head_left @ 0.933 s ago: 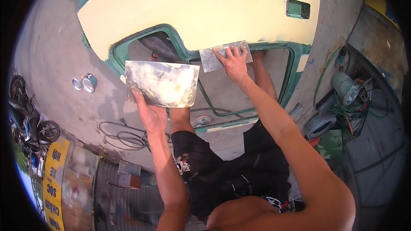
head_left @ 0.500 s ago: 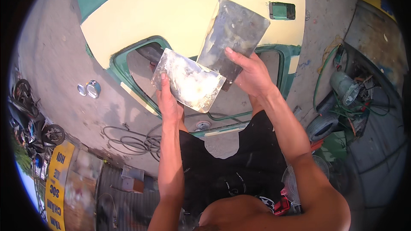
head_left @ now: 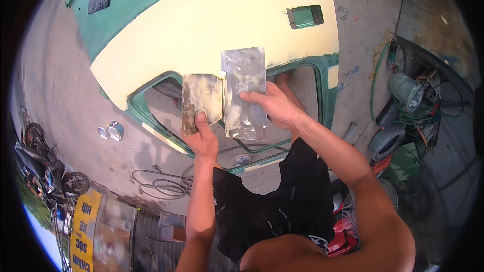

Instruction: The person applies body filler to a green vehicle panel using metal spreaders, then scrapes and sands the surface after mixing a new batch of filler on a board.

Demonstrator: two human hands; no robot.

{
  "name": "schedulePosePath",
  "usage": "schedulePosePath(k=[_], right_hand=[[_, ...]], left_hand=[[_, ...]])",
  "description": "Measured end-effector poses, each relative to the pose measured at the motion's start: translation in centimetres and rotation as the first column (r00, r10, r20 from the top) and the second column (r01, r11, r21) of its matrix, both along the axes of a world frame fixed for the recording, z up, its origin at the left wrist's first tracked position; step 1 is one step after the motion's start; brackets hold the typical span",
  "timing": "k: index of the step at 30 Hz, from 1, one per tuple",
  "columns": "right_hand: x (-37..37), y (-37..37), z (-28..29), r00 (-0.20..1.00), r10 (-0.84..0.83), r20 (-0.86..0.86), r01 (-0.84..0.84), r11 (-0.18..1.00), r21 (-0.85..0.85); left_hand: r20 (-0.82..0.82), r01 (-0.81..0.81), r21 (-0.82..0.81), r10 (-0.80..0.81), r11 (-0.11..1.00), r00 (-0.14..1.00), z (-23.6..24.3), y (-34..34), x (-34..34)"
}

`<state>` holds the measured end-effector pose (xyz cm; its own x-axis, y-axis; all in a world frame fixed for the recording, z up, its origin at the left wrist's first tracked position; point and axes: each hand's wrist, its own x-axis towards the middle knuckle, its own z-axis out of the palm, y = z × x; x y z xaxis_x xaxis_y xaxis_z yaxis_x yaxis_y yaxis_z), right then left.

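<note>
My left hand (head_left: 202, 141) grips a smaller flat plate (head_left: 199, 98), smeared with cream putty, thumb on its lower part. In my right hand (head_left: 277, 105) is a longer grey rectangular plate (head_left: 245, 70), held upright with the thumb across its face and streaked with the same putty. The right edge of the smaller plate meets the left edge of the longer one. Both are above the window frame (head_left: 325, 93) of a vehicle door panel (head_left: 201, 30), whose broad cream area is bordered by green paint. Fingers behind the plates are hidden.
An opened tin (head_left: 115, 131) lies beside its round lid (head_left: 103, 132) on the concrete at left. A coiled hose (head_left: 161, 184) runs near my legs. Tyres (head_left: 385, 142), a grey bucket (head_left: 406, 90) and a fan (head_left: 373, 206) stand at right. Motorbikes (head_left: 50, 163) are parked far left.
Both plates have turned more upright and come edge to edge. The longer one has moved down and left from above the panel. The view has shifted, bringing more of the green paint in.
</note>
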<state>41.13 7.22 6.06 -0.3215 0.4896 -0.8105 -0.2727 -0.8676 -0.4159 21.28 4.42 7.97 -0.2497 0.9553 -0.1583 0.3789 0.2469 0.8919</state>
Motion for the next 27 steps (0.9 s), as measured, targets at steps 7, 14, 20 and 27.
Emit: schedulePosePath(k=[7, 14, 20, 27], right_hand=[[3.7, 10.8, -9.6, 0.982, -0.139, 0.131, 0.116, 0.979, 0.167], [1.9, 23.9, -18.9, -0.153, -0.295, 0.943, -0.979, 0.172, -0.105], [-0.4, 25.6, -20.0, -0.206, -0.294, 0.933, -0.970, 0.188, -0.155], [0.3, 25.5, -17.4, -0.067, -0.123, 0.990, -0.982, 0.186, -0.043]], left_hand=[[-0.107, 0.335, -0.441, -0.419, 0.833, 0.902, -1.6, -1.2, -1.3], [-0.005, 0.062, -0.541, -0.077, 0.839, 0.997, -4.0, -4.6, -4.0], [0.034, -0.024, -0.515, 0.049, 0.857, 0.998, -3.9, -3.7, -4.3], [0.031, -0.006, -0.557, 0.028, 0.831, 0.999, -4.4, -3.9, -4.6]])
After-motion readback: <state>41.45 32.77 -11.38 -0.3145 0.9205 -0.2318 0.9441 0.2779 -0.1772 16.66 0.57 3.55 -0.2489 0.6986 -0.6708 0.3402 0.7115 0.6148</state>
